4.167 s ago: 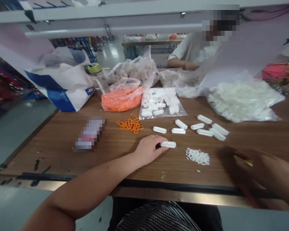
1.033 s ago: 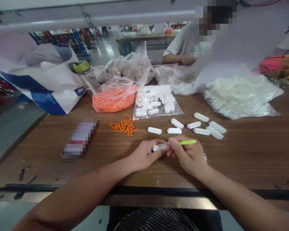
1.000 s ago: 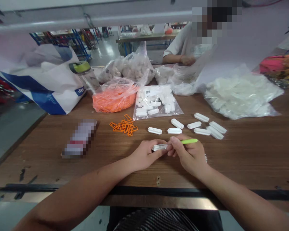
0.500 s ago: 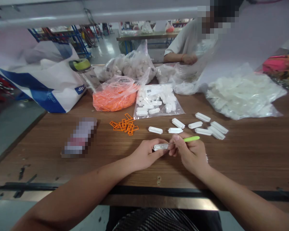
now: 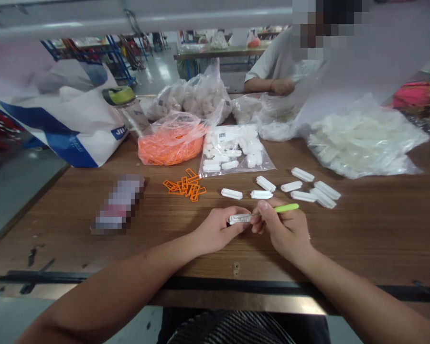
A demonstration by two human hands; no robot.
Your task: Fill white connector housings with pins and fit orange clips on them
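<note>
Between the fingers of my left hand (image 5: 220,227) is a white plastic connector housing (image 5: 239,219), a row of small holes along its face. My right hand (image 5: 281,227) grips a thin metal pick with a light green handle (image 5: 285,208). The pick's tip lies against the housing's face; whether it enters a hole I cannot tell. Just beyond my hands, several more white housings (image 5: 231,193) lie loose on the wooden table. Small orange rectangular frames (image 5: 186,186) form a pile further left.
At the back stand a bag of orange parts (image 5: 170,143), a flat bag of white housings (image 5: 236,148) and a large bag of whitish parts (image 5: 365,138). A bottle (image 5: 129,110), a paper bag (image 5: 89,124) and a phone-like object (image 5: 118,205) are left. A co-worker (image 5: 275,71) sits opposite.
Hardly anything differs. Both hands keep their grip on the housing and the pick, and the pick's tip seems to have shifted slightly across the housing's face.
</note>
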